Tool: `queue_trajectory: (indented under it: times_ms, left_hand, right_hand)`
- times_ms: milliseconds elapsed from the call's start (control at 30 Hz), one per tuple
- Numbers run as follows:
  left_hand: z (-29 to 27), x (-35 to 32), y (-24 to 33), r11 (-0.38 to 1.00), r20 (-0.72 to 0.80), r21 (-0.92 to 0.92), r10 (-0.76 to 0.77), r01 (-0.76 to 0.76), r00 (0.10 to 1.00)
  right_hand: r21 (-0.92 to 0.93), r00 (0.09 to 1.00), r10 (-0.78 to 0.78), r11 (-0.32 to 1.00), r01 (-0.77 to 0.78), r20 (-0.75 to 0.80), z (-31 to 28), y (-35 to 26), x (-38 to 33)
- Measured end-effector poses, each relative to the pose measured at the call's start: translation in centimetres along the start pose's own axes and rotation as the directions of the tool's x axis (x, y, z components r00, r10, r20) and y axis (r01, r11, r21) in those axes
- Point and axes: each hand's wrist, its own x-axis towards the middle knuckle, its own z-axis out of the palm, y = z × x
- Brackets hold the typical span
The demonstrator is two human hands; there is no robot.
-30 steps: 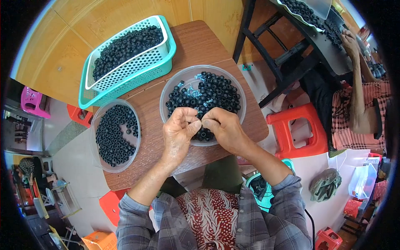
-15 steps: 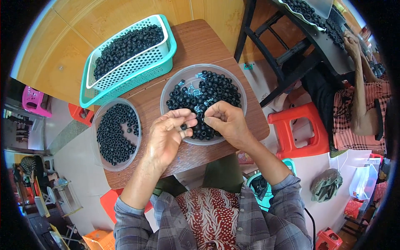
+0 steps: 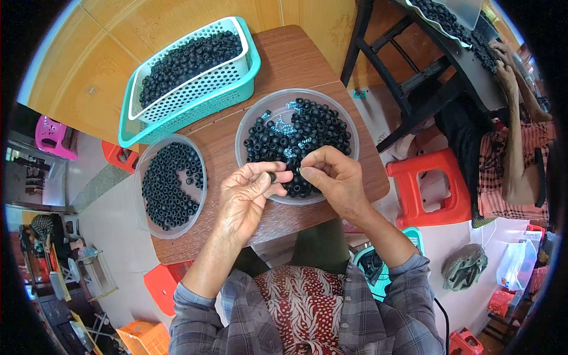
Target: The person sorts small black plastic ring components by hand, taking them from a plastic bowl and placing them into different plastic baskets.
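While the left hand (image 3: 248, 195) pinches a black ring (image 3: 273, 176) and the right hand (image 3: 334, 177) pinches something too small to identify, both meet above the clear bowl (image 3: 251, 121) on the desk (image 3: 284, 59); joining them likely demands fine alignment.

We are seeing bare table (image 3: 307, 59) lying open at twelve o'clock. Clear bowl (image 3: 248, 121) is blocking centre, teal basket (image 3: 251, 68) eleven o'clock, second bowl (image 3: 137, 195) nine o'clock.

Small home workshop doing piecework. Low wooden table (image 3: 296, 59) holds a teal basket (image 3: 195, 71) and clear bowls (image 3: 296, 145) of black rubber rings; plastic stools (image 3: 429, 189) beside it, a second person's worktable (image 3: 467, 53) just right.
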Motion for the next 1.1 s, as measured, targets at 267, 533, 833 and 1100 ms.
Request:
queue_trajectory:
  times_ms: [267, 533, 833, 1100]
  left_hand:
    - [-1.1, -0.3, -0.8, 0.977, 0.067, -0.203, -0.052, 0.065, 0.996]
    - [0.7, -1.0, -0.5, 1.0, -0.084, -0.01, -0.01, 0.009, 0.996]
    - [0.2, -1.8, -1.2, 0.936, -0.08, 0.305, 0.211, -0.177, 0.974]
    - [0.9, -2.7, -1.7, 0.784, -0.001, 0.524, 0.391, -0.332, 0.92]
  right_hand:
    - [-0.034, 0.998, -0.06, 0.998, 0.06, -0.006, 0.8, -0.6, -0.7]
    - [-0.052, 0.998, -0.07, 0.996, 0.07, 0.007, 1.0, -0.5, -1.0]
    - [-0.173, 0.974, -0.223, 0.958, 0.227, 0.04, 1.4, -1.2, -1.6]
    - [-0.254, 0.935, -0.349, 0.901, 0.352, 0.057, 2.2, -1.3, -1.7]
